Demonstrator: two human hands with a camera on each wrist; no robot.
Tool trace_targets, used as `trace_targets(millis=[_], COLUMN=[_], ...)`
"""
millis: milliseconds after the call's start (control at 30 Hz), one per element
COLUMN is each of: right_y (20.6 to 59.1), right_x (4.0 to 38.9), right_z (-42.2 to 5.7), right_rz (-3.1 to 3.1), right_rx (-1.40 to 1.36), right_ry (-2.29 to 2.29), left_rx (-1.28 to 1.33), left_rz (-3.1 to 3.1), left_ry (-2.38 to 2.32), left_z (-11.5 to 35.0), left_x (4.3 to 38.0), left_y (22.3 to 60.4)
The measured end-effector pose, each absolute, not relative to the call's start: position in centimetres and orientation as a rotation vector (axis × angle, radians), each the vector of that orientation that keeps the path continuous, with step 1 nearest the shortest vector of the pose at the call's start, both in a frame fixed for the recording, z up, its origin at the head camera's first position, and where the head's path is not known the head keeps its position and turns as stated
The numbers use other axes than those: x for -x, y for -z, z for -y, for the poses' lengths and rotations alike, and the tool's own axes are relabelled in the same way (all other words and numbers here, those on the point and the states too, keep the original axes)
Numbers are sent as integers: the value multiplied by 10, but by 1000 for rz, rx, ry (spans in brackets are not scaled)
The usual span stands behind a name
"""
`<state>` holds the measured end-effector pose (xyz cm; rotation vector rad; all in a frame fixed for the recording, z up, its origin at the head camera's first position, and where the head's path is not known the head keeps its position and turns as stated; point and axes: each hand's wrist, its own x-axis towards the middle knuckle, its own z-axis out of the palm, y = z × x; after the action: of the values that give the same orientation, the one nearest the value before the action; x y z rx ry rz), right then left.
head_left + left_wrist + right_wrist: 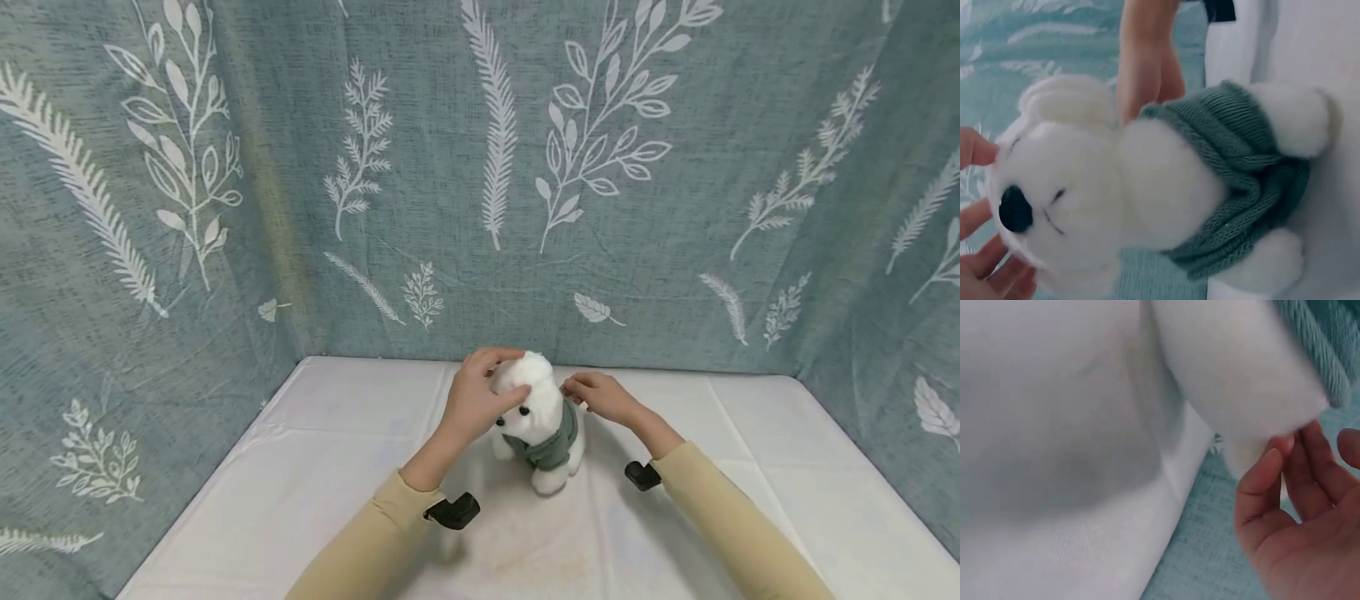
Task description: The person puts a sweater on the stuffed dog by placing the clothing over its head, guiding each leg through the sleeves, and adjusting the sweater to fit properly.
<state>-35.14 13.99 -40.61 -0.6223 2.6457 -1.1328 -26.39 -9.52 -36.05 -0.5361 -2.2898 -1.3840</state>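
A white plush dog [542,417] stands upright on the table, dressed in a green knitted sweater [555,450]. My left hand [474,400] grips its head, thumb across the face and fingers on the far side. Its black nose [1016,209] shows between those fingers in the left wrist view, where the sweater lies bunched round the lower body. On the other side, my right hand [606,398] reaches behind the toy's back. The right wrist view shows its thumb and fingertips [1270,464] pinched together at the white fur, just below the sweater's ribbed edge.
A white cloth covers the table [337,467]. Blue-green curtains [450,167] with white leaf prints hang behind it and along both sides. Each wrist carries a black camera mount, one of them below the left sleeve [453,511].
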Motion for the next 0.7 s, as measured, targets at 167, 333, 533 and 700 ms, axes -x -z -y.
trace_targets(millis=[167,333,533,700], right_y=[405,401,398,395], right_x=[343,331,311,295], right_z=[-149,-156,-157,-150], right_rz=[-2684,-2676,-2712,-2752], right_rx=[650,651,629,402], right_ry=[1101,1081,1076,1182], left_rx=[569,606,678,737], left_rz=[2381,2475,2516,2507], left_ry=[1513,1613,1634,1544], left_z=[111,121,124,121], left_x=[277,290,302,303], left_y=[358,352,349,345])
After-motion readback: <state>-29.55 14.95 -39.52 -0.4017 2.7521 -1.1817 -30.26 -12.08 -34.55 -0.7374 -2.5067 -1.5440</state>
